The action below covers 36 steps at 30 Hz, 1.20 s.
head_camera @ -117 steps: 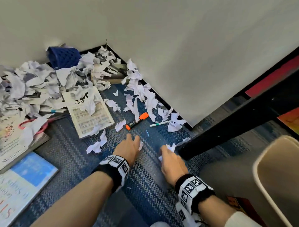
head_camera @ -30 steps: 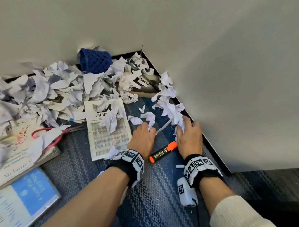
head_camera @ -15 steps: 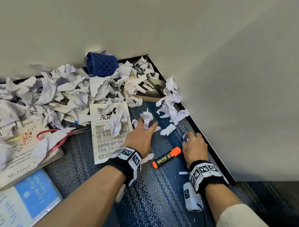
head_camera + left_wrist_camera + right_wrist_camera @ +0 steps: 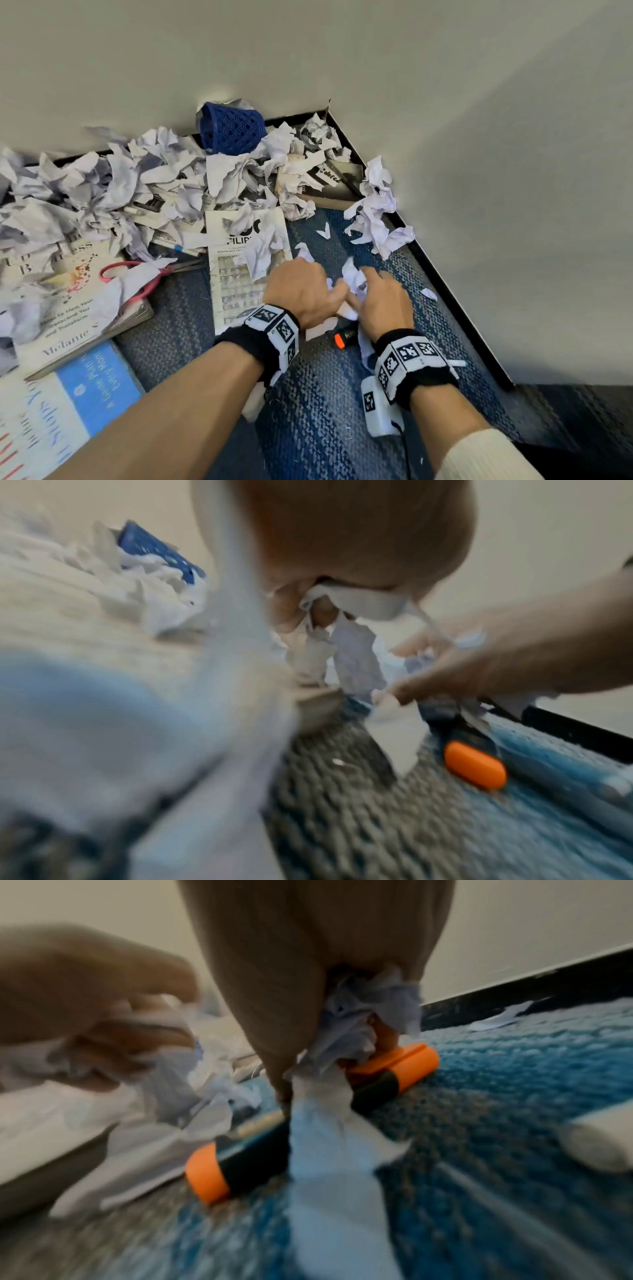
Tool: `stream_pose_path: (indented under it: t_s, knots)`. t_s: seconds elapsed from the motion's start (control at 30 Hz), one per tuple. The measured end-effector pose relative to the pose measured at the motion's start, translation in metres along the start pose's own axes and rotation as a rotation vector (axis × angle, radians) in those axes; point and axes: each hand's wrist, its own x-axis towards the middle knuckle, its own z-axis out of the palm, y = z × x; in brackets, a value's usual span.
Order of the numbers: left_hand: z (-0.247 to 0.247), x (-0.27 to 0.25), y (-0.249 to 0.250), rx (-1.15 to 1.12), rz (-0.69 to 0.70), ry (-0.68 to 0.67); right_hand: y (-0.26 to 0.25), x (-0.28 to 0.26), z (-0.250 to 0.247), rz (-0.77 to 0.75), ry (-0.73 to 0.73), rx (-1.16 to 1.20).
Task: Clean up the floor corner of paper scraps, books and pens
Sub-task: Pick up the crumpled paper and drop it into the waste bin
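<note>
Both forearms extend fwd over the blue carpet (image 4: 318, 421), wrists side by side, hands meeting near centre.

Left hand (image 4: 301, 294): palm down, knuckles up, fingers curled under and gripping crumpled paper scraps (image 4: 318, 653); thumb points right toward the other hand. Left wrist view is blurred but shows paper bunched under the curled fingers.

Right hand (image 4: 380, 301): palm down, fingers curled around a wad of scraps (image 4: 363, 1020), more paper trailing from the fist to the carpet. Thumb and index close against the left thumb; whether they touch, cannot tell.

Orange highlighter (image 4: 342, 339): lies flat on the carpet just below/near side of both hands, partly hidden by them; right wrist view shows it directly under the right fist, paper draped across its black barrel.

Remaining scraps: main pile (image 4: 113, 185) far left along the wall, smaller cluster (image 4: 376, 212) far right at the skirting.

Books: one w/ photo-grid cover (image 4: 239, 274) just left of left hand; white book (image 4: 68, 301) and blue-cover book (image 4: 85, 387) near left; another in the far corner (image 4: 329, 181).

Blue mesh cup (image 4: 233, 128) lies tipped at the far wall; red-handled scissors (image 4: 144, 274) lie on the white book
</note>
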Motion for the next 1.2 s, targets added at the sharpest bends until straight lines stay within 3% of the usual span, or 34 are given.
stream_pose_path:
  t_s: [0.07, 0.17, 0.33, 0.47, 0.6, 0.77, 0.83, 1.0, 1.2]
  knots:
    - [-0.001, 0.004, -0.011, 0.052, -0.033, -0.013, -0.002, 0.002, 0.005, -0.023, -0.007, -0.076]
    - [-0.002, 0.008, -0.026, -0.036, -0.084, -0.012, 0.001, 0.001, 0.005, -0.081, 0.028, -0.012]
    - [0.011, 0.016, -0.029, 0.051, 0.027, -0.043, -0.007, -0.02, 0.0, -0.178, 0.111, 0.144]
    - [0.016, 0.016, -0.021, 0.257, 0.063, -0.08, -0.026, -0.048, 0.007, -0.312, -0.038, 0.15]
    - [0.016, 0.018, -0.021, 0.159, 0.049, -0.067, -0.028, -0.075, 0.031, -0.425, -0.072, 0.062]
    - [0.005, 0.023, -0.045, -0.17, 0.055, -0.117, -0.027, -0.082, 0.029, -0.393, -0.005, 0.031]
    - [-0.006, 0.017, -0.055, -0.198, 0.103, -0.06, -0.026, -0.081, 0.02, -0.352, 0.01, 0.093]
    - [-0.039, -0.037, -0.081, 0.053, 0.287, 0.061, -0.027, -0.087, 0.007, -0.232, 0.061, 0.178]
    - [0.01, -0.109, -0.092, 0.359, 0.405, -0.132, -0.044, -0.109, 0.003, -0.235, 0.037, 0.159]
